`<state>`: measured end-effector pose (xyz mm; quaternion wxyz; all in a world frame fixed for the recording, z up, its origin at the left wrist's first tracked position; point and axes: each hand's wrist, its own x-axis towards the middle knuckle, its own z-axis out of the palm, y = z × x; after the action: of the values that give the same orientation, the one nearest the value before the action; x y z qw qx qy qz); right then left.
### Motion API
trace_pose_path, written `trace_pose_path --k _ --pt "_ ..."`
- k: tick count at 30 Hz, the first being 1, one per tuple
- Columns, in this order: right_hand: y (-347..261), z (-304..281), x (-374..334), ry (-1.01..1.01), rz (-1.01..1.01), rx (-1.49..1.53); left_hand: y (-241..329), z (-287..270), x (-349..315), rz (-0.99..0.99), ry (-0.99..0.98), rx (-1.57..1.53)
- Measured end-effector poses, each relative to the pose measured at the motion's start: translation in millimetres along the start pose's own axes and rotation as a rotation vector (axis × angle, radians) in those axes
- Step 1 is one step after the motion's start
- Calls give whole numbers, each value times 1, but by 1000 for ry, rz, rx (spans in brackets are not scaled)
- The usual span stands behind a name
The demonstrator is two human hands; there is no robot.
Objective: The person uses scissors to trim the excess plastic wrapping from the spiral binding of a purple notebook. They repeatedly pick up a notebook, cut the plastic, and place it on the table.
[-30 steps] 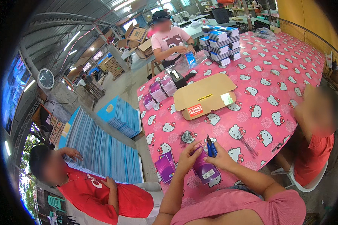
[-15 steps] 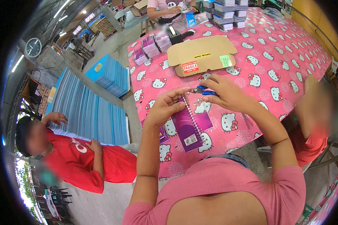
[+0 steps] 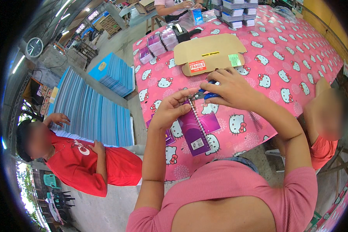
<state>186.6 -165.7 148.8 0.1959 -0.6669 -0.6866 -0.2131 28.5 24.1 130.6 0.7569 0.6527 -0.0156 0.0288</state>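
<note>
My left hand (image 3: 171,108) is closed on the top end of a purple spiral notebook (image 3: 189,127), tilted up from the table with its barcode label toward me. A white wire coil (image 3: 197,123) runs along the notebook's right edge. Blue-handled pliers (image 3: 211,95) are gripped in my right hand (image 3: 233,89), their metal jaws at the coil's top end beside my left fingertips. What exactly the jaws hold is too small to tell. Under the held notebook, another purple notebook (image 3: 210,123) lies on the table, and more purple ones (image 3: 170,137) lie by my left wrist.
A pink patterned cloth (image 3: 236,145) covers the table. Beyond my hands lie a flattened cardboard piece (image 3: 210,48), a tape dispenser (image 3: 180,33) and stacked purple notebooks (image 3: 156,45). Tall blue paper stacks (image 3: 92,106) stand left, near a person in red (image 3: 85,162). Others sit right and far.
My right hand with the pliers has shifted slightly left and up, its fingers closer over the handles. The left hand still holds the notebook. The view has moved a little.
</note>
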Motion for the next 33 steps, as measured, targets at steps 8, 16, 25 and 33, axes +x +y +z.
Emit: trace_pose_path --k 8,16,25,33 --pt "4 2 -1 -44 86 43 3 3 2 -29 19 13" --pt "2 3 -6 0 89 -59 3 10 5 -45 47 54" --pt "1 -10 0 11 43 -135 6 11 4 -104 68 28" --pt "1 -7 0 -354 273 183 1 13 7 -55 93 160"
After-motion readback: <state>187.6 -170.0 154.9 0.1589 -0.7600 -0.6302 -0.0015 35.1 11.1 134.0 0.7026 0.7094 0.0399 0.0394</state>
